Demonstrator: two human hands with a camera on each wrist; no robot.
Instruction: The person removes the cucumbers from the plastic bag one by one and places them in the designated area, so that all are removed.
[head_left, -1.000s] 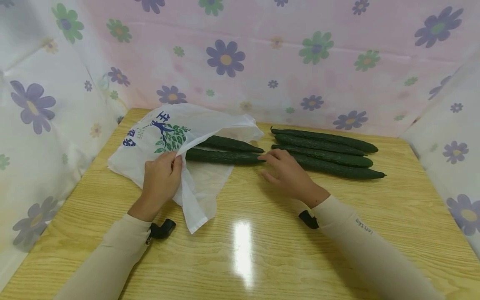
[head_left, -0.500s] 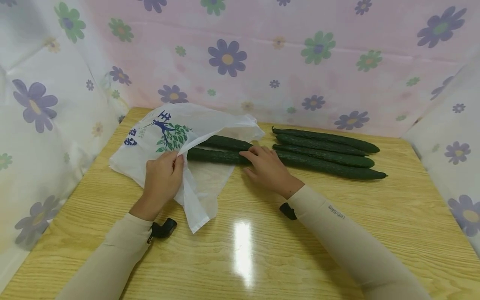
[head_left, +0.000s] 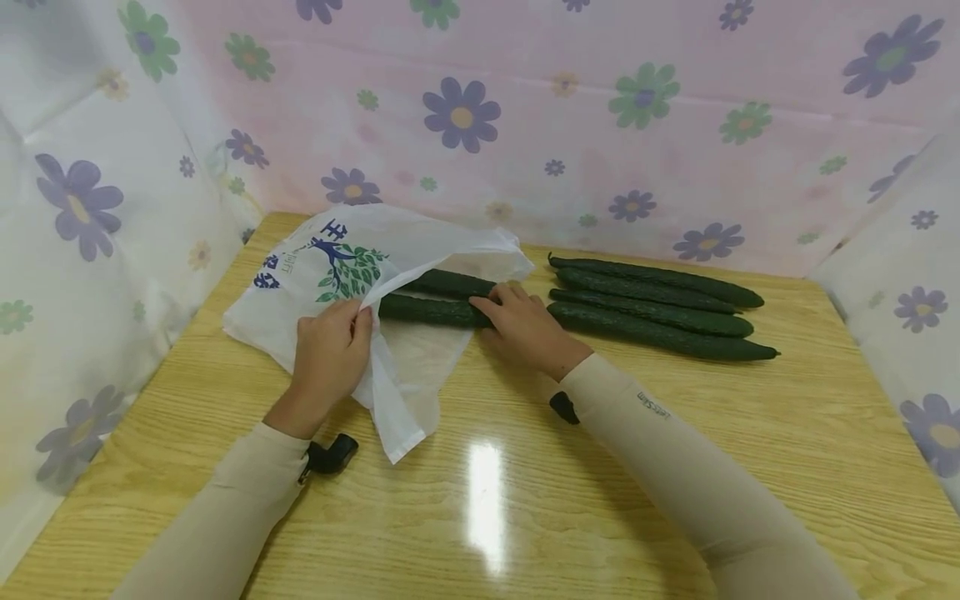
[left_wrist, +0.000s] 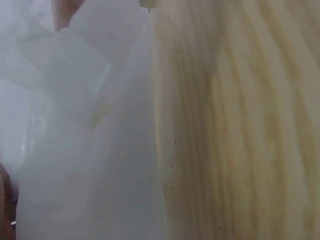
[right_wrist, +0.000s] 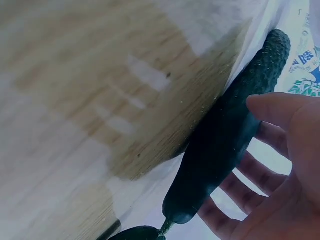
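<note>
A white plastic bag with a green tree print lies on its side, its mouth facing right. My left hand pinches the near edge of that mouth between thumb and fingers. Two dark green cucumbers lie partly inside: a near cucumber and a far cucumber. My right hand grips the near one toward its right end. In the right wrist view, the thumb is on one side of this bumpy cucumber and the fingers on the other. Mostly bag film fills the left wrist view.
Several more cucumbers lie side by side to the right of the right hand. The wooden table carries everything. A flowered cloth hangs behind and at both sides.
My right hand has moved left from the near cucumber's right tip, further along it, and now holds it. The left hand keeps its grip on the bag; the cucumbers look unmoved.
</note>
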